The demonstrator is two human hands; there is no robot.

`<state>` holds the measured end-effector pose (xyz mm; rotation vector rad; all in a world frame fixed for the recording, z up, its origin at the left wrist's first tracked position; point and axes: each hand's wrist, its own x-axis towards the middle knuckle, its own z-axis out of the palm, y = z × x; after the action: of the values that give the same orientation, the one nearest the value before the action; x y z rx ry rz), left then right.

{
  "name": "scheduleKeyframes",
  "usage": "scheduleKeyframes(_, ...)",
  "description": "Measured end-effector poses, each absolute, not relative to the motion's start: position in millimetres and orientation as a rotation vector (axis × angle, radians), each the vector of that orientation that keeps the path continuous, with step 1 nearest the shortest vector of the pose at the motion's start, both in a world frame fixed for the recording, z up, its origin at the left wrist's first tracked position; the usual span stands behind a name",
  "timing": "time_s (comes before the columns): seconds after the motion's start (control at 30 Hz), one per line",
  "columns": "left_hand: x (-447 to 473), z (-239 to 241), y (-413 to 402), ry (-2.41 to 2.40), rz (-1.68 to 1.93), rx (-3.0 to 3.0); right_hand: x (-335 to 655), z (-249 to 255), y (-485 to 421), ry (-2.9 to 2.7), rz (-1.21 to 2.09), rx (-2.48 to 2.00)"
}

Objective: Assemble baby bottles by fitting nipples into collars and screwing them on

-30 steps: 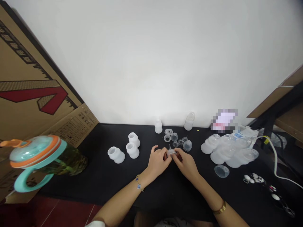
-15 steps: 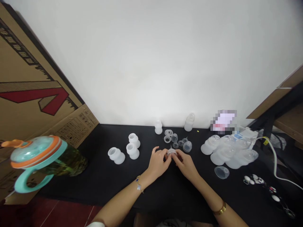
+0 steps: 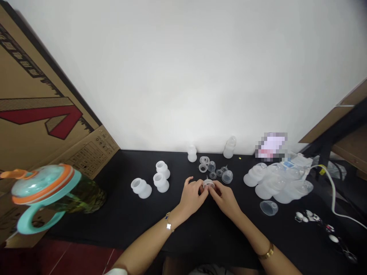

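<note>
Over the middle of the black table [image 3: 120, 214], my left hand [image 3: 191, 196] and my right hand [image 3: 226, 198] meet, both pinched on one small translucent plastic part [image 3: 208, 185] held between the fingertips. Just beyond the hands lies a cluster of small clear rings and caps [image 3: 213, 170]. To the left of my left hand stand three white silicone cup pieces [image 3: 151, 181].
A heap of clear dome-shaped shells [image 3: 279, 183] lies at the right, with a single clear cup [image 3: 268, 208] in front. Two white bottles [image 3: 210, 152] stand by the wall. A teal and orange jug [image 3: 48, 194] and a cardboard box [image 3: 37, 114] are at left; a white cable [image 3: 334, 194] at right.
Both hands stay together on the small part, with only slight finger shifts; the part sits a little higher and farther from me than a second ago.
</note>
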<state>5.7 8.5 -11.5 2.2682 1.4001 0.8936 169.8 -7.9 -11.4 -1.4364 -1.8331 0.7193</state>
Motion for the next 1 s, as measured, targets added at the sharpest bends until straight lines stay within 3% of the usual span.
scheduleKeyframes(1.0,5.6,-9.4,6.7,1.417,0.9,2.276,170.4,-11.3,-8.2,-1.858,0.707,-1.447)
